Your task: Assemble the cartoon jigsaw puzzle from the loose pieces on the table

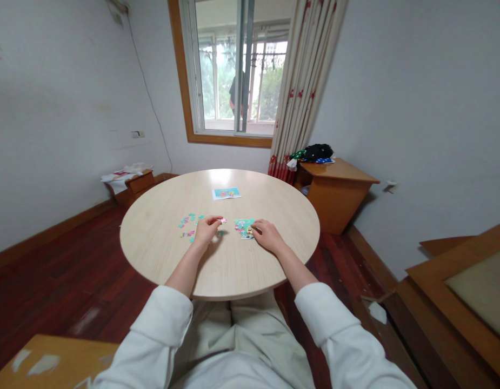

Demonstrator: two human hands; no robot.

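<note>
My left hand (208, 230) is raised a little over the round table, with a small pink jigsaw piece (222, 220) pinched between thumb and fingertips. To its right lies a partly joined jigsaw puzzle (243, 223) in turquoise with colourful figures. The bent fingers of my right hand (266, 235) grip the right edge of that puzzle and cover part of it. Loose jigsaw pieces (187, 219), mostly turquoise and pink, are scattered left of my left hand, which hides some of them.
A printed picture card (226, 193) lies farther back on the pale round table (160, 254). Behind it are a window and a curtain (300, 81). A wooden cabinet (334, 189) with cloths on top stands at the back right, a wooden chair (456, 275) at the right.
</note>
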